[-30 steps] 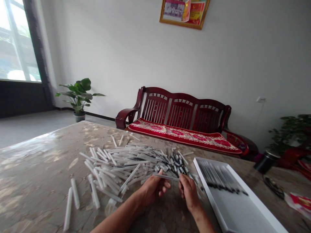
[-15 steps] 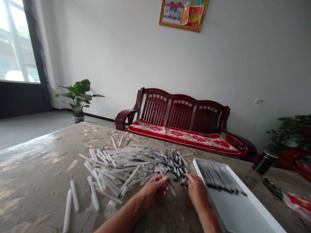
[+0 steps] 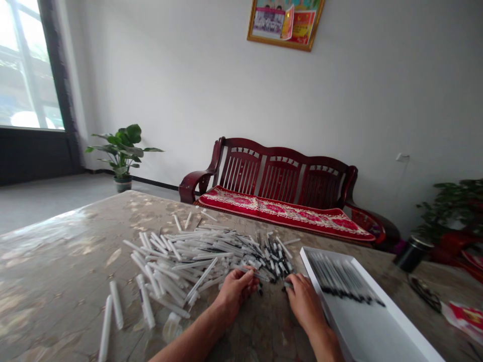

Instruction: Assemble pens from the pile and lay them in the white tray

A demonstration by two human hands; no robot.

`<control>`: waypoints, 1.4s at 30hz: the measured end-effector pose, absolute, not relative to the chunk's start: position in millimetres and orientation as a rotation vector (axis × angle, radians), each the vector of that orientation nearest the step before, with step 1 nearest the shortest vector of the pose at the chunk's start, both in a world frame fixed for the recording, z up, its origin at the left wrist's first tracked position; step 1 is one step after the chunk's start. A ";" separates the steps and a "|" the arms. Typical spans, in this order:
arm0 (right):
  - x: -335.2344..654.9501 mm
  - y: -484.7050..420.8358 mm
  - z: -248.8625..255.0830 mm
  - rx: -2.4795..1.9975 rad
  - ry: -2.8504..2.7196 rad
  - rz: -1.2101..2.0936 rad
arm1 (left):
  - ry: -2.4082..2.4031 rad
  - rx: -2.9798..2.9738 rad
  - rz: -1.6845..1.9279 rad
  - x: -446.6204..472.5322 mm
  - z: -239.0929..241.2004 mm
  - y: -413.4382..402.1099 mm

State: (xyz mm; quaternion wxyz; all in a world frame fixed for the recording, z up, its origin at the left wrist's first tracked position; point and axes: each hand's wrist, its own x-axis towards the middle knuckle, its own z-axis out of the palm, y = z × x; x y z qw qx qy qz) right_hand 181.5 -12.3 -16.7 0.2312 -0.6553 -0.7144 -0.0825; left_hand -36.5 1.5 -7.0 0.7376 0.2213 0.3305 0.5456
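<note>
While the left hand [image 3: 234,290] pinches a slim clear plastic pen tube [image 3: 252,272], the right hand [image 3: 304,297] rests on a small black pen piece [image 3: 288,285], grip unclear. Just beyond both, within easy reach, loose white and black pen parts [image 3: 196,254] sprawl across the marbled worktop [image 3: 68,271]. Rightward, a white shallow tray [image 3: 373,327] keeps black pens [image 3: 341,279] aligned.

walls: white | bench [image 3: 279,188]: dark wood, red cushion | window [image 3: 22,65]: bright, left | potted plant [image 3: 123,151]: floor

The one camera sits on the person's head, looking forward over the table [image 3: 68,261], close below, toward the far wall [image 3: 196,85].
</note>
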 end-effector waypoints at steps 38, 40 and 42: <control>121.3 -11.6 -17.6 -1.201 -1.226 0.786 | 0.739 0.485 1.271 -31.7 -11.6 2.1; 118.2 -11.7 -13.6 -1.188 -1.111 0.891 | 0.740 0.515 1.301 -31.5 -11.2 1.3; 115.8 -12.2 -9.6 -1.176 -0.992 1.017 | 0.749 0.552 1.342 -31.1 -10.3 0.6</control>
